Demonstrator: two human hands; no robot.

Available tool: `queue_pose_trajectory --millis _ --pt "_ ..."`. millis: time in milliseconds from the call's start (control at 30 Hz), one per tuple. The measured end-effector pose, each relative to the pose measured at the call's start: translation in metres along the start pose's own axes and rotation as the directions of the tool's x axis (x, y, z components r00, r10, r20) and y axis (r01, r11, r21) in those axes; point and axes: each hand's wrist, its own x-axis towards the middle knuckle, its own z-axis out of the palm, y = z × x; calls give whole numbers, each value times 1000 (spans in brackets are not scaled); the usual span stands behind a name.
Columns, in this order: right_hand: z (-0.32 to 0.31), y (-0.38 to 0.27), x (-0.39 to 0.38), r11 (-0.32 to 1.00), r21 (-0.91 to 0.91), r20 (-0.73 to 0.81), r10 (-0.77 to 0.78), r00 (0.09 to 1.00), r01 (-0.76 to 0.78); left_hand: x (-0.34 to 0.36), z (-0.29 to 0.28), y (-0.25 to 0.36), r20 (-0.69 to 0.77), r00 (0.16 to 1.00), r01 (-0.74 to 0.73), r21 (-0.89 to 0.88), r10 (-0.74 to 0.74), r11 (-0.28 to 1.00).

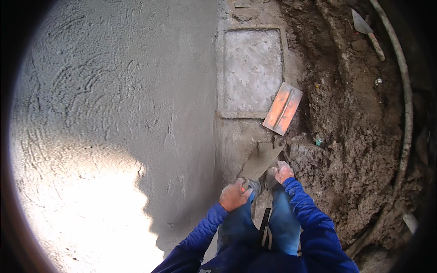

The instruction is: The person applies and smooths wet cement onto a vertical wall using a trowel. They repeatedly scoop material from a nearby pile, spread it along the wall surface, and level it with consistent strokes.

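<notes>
My left hand (234,195) grips the orange handle of a flat metal trowel (260,161), whose mortar-smeared blade points up and right above my feet. My right hand (281,171) has its fingers curled just right of the blade; whether anything is inside them I cannot make out. Beyond the blade, an orange rectangular float (277,118) with a long center handle rests askew beside the raised border of a square concrete cover (252,68). Wet grey render or mortar (114,86) covers the broad surface at the left, with swirl marks and a bright sunlit patch.
A pointing trowel (361,25) lies on the rough dirt (346,150) at the upper right. A long bent pipe or pole (405,91) runs down the far right. A small green scrap (318,142) sits in the dirt, and a pale piece (409,222) lies at the lower right.
</notes>
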Motion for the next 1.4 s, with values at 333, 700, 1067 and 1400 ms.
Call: queue_pose_trajectory --millis 333,700,1067,1400 --pt "-93 33 -186 863 274 90 417 905 -425 -115 -61 17 -211 971 96 -87 -112 992" --pt "-35 59 -232 597 531 283 543 790 -601 -112 -99 -40 90 775 627 -232 -625 744" --pt "-206 40 -160 429 709 317 515 796 -560 -43 -95 -110 57 949 306 68 -310 950" --pt "-303 29 -131 244 692 194 843 501 -679 180 -179 -62 89 833 553 -136 -546 822"
